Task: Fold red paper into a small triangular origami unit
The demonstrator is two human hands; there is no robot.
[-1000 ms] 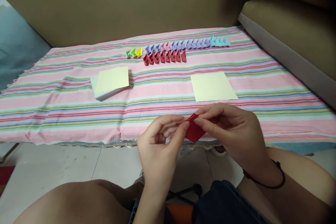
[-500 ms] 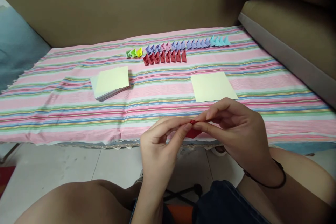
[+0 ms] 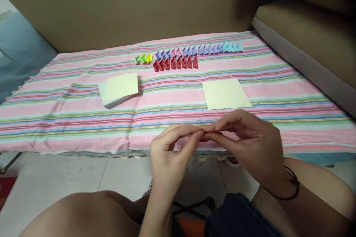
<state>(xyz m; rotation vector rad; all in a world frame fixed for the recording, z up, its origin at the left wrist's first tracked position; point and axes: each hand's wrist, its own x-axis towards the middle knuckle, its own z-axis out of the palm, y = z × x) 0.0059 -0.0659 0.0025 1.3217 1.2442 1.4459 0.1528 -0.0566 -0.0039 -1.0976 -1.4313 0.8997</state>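
The red paper [image 3: 205, 138], previously presented face-on as a diamond, is now turned nearly edge-on, with only a sliver showing between the fingertips, which suggests that a fold is being pressed. The grip of both the left hand [image 3: 169, 153] and the right hand [image 3: 254, 144] is a closed thumb-and-finger pinch on this paper, held over the near edge of the striped cloth [image 3: 80, 120]. The cloth carries a paper stack [image 3: 122, 87], a yellow sheet [image 3: 226, 94] and red folded pieces [image 3: 178, 63], between a brown backrest [image 3: 139, 11] and the tiled floor [image 3: 63, 177].
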